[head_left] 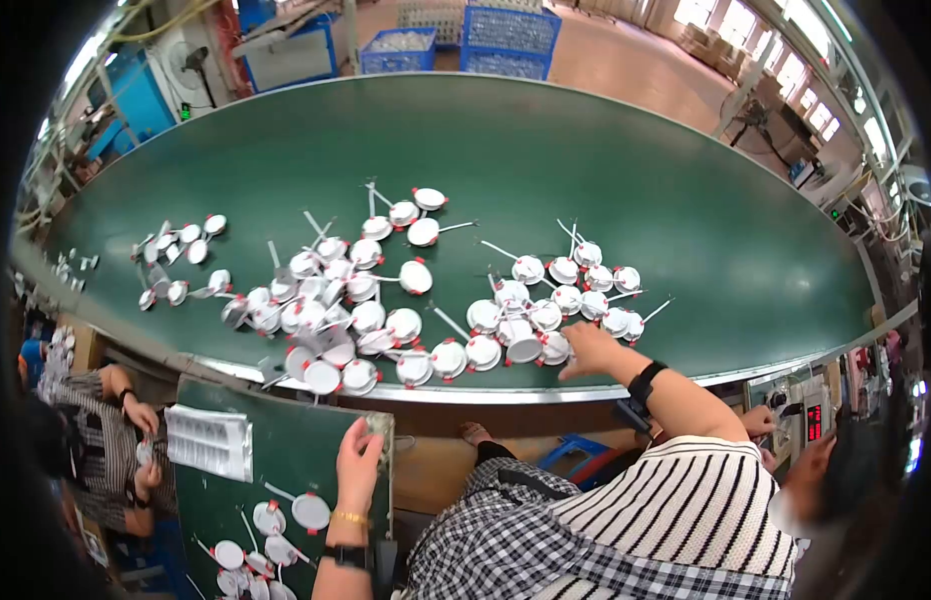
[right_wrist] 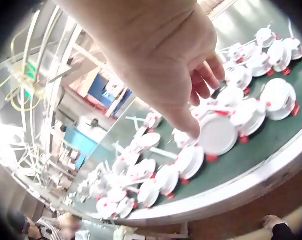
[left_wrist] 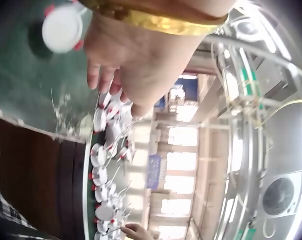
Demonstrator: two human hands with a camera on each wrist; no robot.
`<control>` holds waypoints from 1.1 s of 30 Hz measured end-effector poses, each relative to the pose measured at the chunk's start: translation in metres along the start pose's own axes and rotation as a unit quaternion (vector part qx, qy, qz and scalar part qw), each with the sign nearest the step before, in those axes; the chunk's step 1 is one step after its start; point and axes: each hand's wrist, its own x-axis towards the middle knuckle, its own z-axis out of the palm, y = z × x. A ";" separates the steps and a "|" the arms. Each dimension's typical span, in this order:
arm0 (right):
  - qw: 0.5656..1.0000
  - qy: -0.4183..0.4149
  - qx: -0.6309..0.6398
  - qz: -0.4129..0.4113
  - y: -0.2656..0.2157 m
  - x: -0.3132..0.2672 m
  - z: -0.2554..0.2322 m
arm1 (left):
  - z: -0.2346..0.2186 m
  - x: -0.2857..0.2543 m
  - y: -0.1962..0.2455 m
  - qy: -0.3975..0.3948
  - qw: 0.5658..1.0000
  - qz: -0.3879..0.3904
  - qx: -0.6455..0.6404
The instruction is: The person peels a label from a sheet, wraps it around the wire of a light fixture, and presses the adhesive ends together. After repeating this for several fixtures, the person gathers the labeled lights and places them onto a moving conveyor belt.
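Note:
My right hand reaches over the green belt's near edge into a cluster of round white downlights with red clips and short cables. Its fingers are loosely bent, close by a face-up downlight in the right wrist view. Beside the small green table's right edge, my left hand is raised with relaxed fingers and nothing in it. A downlight lies face up on that table, left of this hand. More downlights are bunched toward the table's front.
A larger heap of downlights covers the belt's left-middle part. Printed sheets lie on the small table. One person works at the left, and another person in a striped top sits close on the right. Blue crates stand beyond the belt.

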 end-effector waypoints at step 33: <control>0.968 0.094 0.093 -0.212 0.005 0.131 0.011 | 0.244 0.186 0.057 -0.215 0.880 0.143 0.398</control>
